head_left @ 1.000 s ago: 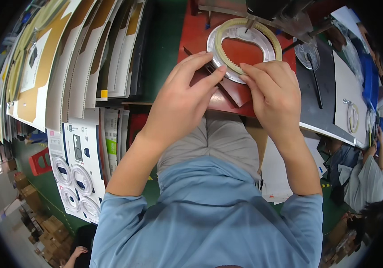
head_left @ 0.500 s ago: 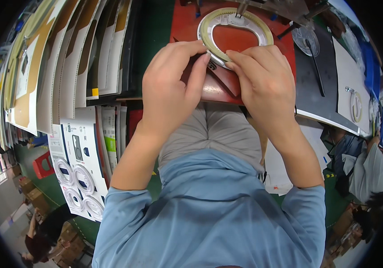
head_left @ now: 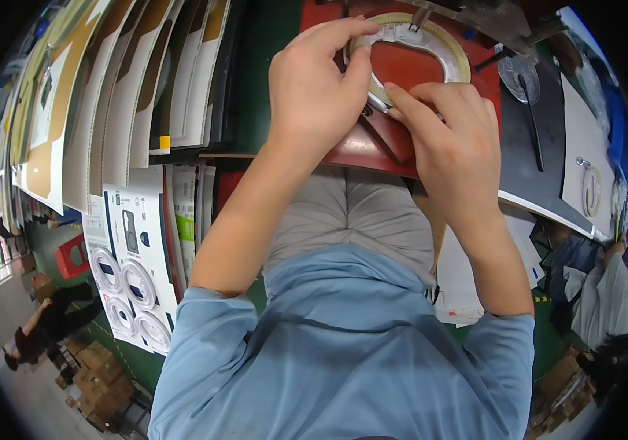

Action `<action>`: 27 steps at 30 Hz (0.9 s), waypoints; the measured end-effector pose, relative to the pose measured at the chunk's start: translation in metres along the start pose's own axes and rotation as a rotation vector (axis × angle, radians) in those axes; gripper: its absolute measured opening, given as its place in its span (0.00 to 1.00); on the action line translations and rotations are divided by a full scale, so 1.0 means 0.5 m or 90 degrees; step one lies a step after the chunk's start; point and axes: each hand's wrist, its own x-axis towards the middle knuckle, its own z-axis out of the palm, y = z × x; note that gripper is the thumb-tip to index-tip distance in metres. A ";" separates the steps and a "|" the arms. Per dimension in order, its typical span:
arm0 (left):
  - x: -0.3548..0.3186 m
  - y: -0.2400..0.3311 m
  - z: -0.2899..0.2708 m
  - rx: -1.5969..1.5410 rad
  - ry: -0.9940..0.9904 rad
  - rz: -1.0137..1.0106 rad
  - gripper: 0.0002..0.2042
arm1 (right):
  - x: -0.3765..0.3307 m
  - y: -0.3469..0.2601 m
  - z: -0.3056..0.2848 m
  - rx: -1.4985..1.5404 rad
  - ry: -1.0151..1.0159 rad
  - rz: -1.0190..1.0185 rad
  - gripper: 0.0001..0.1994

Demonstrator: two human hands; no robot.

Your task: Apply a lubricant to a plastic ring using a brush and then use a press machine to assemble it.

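Observation:
A white ring-shaped piece with a pale-yellow band (head_left: 462,64) lies on a red work surface (head_left: 408,64) at the top of the head view. My left hand (head_left: 320,82) is closed on its left side, thumb and fingertips at the rim. At its near edge, my right hand (head_left: 459,136) pinches with thumb and forefinger. Both hands cover parts of the ring. A metal post (head_left: 419,16) of a fixture comes down at the ring's far side.
Large cardboard sheets (head_left: 120,95) stand in a row at left. A printed board (head_left: 138,249) with white coils hangs below them. To the right is a dark tabletop (head_left: 526,158) with a clear round dish (head_left: 518,77) and a black stick. Another person (head_left: 607,297) sits at far right.
My left hand has moved up along the ring's left side, away from its near edge. My right hand stays at the near edge. The whole view has shifted slightly.

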 end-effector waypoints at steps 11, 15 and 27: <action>0.005 -0.014 0.015 -0.003 0.043 0.089 0.10 | 0.020 0.064 0.028 0.025 0.032 0.101 0.21; 0.009 -0.008 0.001 -0.019 0.025 0.049 0.09 | 0.044 0.053 0.034 0.026 -0.071 0.192 0.27; 0.015 0.008 -0.005 0.127 -0.058 0.026 0.13 | 0.033 0.072 0.037 0.049 -0.022 0.165 0.32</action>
